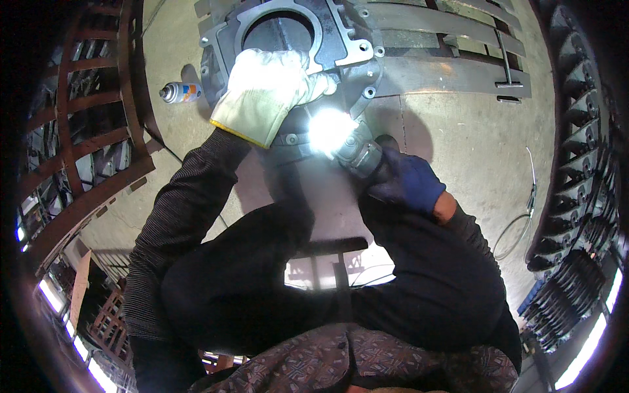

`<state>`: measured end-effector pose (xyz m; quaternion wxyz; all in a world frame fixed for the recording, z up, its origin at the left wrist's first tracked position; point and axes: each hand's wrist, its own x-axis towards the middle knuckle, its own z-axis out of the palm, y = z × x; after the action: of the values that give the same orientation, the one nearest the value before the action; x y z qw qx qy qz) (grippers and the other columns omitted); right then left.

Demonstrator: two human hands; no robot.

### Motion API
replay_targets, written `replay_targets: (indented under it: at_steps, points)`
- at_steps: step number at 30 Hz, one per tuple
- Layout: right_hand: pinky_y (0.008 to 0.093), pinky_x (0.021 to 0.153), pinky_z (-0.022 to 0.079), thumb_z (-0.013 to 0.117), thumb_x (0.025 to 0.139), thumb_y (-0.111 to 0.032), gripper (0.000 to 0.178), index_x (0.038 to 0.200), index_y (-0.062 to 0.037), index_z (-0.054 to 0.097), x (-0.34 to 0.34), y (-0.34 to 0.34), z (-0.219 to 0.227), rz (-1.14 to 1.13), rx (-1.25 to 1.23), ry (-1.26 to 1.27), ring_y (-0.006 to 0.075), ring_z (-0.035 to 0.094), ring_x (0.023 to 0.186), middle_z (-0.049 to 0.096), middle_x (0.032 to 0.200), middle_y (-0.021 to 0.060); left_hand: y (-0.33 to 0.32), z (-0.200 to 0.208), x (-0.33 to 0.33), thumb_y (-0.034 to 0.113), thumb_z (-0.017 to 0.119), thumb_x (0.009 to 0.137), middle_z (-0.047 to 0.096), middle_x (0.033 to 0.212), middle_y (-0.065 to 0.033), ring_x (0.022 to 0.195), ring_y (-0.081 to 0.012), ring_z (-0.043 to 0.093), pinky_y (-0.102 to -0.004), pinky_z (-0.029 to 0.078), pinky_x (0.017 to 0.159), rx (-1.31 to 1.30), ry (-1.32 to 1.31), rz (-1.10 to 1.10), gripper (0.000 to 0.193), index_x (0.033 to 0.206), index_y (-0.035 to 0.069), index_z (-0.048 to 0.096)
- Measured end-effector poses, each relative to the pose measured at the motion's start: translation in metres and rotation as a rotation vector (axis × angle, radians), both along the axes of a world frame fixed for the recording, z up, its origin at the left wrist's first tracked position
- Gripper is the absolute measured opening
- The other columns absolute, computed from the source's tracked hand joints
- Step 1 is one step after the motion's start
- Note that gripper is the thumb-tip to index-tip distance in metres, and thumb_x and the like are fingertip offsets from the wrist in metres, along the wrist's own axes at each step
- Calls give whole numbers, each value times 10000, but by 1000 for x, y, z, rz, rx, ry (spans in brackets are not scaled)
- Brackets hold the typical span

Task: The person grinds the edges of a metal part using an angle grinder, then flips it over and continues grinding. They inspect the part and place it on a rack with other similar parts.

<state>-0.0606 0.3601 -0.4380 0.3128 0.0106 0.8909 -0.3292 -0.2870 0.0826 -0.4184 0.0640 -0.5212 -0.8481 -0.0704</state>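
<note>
Head view: the blue-gloved right hand [414,182] has fingers seemingly wrapped round a grey tool [360,156], tip lost in glare; the white-gloved left hand [265,92] lies over the casting [334,46], upper centre, grip unclear. Apparently surface work, calling for steady guiding. The casting is grey, flanged, round-holed.

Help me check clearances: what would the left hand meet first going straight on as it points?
Probably the gray metal casting with the round hole: the left hand points across that hole toward its far rim and seems to rest on the casting, though depth is unclear.
</note>
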Motion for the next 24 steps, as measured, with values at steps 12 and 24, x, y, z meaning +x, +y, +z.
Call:
replay_targets:
  at_steps: [12, 24]
  points:
    - [555, 899, 559, 796, 823, -525, 749, 1361, -64, 553, -10, -6, 7, 2, 12, -115, 476, 693, 1069, 721, 1117, 294, -16, -6, 4, 393, 644, 967, 717, 946, -104, 866, -309, 699, -429, 517, 782, -24, -10, 30, 303, 1049, 106, 698]
    - [556, 844, 581, 806, 825, -515, 732, 1332, -46, 561, 2, 1, 9, 35, 21, -57, 479, 721, 959, 742, 1010, 272, -17, -9, 3, 377, 645, 962, 712, 960, -106, 879, -311, 697, -433, 516, 784, -19, -7, 23, 295, 1063, 104, 688]
